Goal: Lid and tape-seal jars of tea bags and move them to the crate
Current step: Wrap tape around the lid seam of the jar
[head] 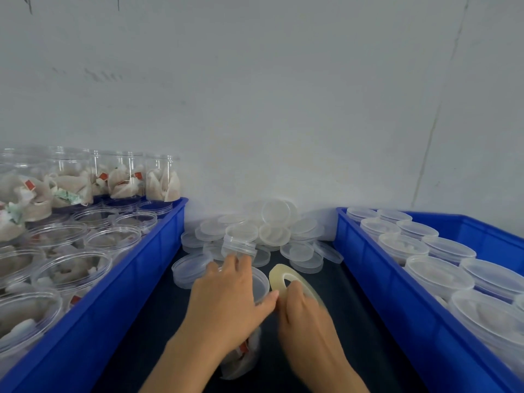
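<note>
A clear jar of tea bags [243, 355] stands on the dark table between my forearms, with a translucent lid [259, 285] on top. My left hand [226, 296] lies over the lid, fingers spread across it and thumb at the rim on the right. My right hand [300, 304] grips a roll of clear tape [279, 275] held upright beside the lid, close to my left thumb. Most of the jar is hidden under my left hand.
A blue crate [141, 268] at the left holds several open jars of tea bags [113, 182]. A blue crate [377, 282] at the right holds several lidded jars [436, 276]. Loose lids [272, 222] are piled against the white wall behind.
</note>
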The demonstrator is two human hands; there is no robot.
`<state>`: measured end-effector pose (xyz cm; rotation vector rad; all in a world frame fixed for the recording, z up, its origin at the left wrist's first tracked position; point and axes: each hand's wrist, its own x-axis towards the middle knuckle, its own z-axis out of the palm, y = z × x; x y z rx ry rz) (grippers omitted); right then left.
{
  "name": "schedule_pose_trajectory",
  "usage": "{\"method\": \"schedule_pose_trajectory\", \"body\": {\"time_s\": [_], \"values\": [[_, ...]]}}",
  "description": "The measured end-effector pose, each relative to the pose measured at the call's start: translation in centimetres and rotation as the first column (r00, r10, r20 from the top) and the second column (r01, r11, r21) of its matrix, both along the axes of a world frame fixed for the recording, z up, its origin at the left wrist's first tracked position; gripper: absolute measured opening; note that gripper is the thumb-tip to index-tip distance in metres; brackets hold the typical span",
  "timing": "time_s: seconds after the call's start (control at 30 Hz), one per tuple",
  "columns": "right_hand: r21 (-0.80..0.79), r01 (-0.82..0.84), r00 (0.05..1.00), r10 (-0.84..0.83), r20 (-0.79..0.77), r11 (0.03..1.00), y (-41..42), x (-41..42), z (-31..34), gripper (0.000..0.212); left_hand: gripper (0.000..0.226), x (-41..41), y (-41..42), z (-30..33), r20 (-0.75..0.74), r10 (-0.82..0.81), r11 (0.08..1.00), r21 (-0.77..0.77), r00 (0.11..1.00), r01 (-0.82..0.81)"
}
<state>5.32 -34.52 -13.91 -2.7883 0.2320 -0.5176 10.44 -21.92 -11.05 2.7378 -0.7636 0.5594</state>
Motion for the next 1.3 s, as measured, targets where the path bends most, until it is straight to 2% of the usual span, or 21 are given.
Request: {"method": "schedule_pose_trajectory", "body": {"time_s": [0.1,0.3,0.57,0.73,0.93,1.1,1.3], "values": [[0.004,-0.065,0.997,0.065,-0.033,0.998,-0.7,-0.2,0.4,0.009,0.066,0.2,0.3,-0.4,0.027,0.002,0.999,-0.034,1.000,-0.001],[0.100,-0.044,0.999,0.046,-0.016,0.994,-0.4,-0.5,0.2,0.034,0.058,0.6,0.3,-0.2,0.013,-0.037,0.994,-0.098,0.999,0.038],[0.182,-0.090,0.996,0.086,0.031,0.979,-0.4,-0.8,0.2,0.035,0.055,0.7,0.1,-0.4,-0.011,-0.046,0.985,-0.170,0.999,0.044],[0.144,-0.028,0.996,0.016,0.084,0.989,0.4,-0.4,0.1,0.031,0.049,0.8,0.0,-0.7,0.000,-0.051,0.974,-0.220,0.999,0.050],[0.000,0.030,0.997,-0.030,0.074,1.000,1.1,0.1,0.6,0.009,0.046,1.0,0.2,-0.8,-0.001,-0.089,0.970,-0.228,0.996,0.086],[-0.083,0.053,0.999,-0.053,0.002,0.995,0.5,0.7,0.8,0.020,0.051,1.4,0.4,-0.8,-0.005,-0.121,0.971,-0.208,0.993,0.117],[0.001,0.076,0.997,-0.076,0.003,0.997,0.2,1.4,1.2,0.018,0.049,1.5,0.5,-0.8,0.012,-0.142,0.972,-0.188,0.990,0.142]]}}
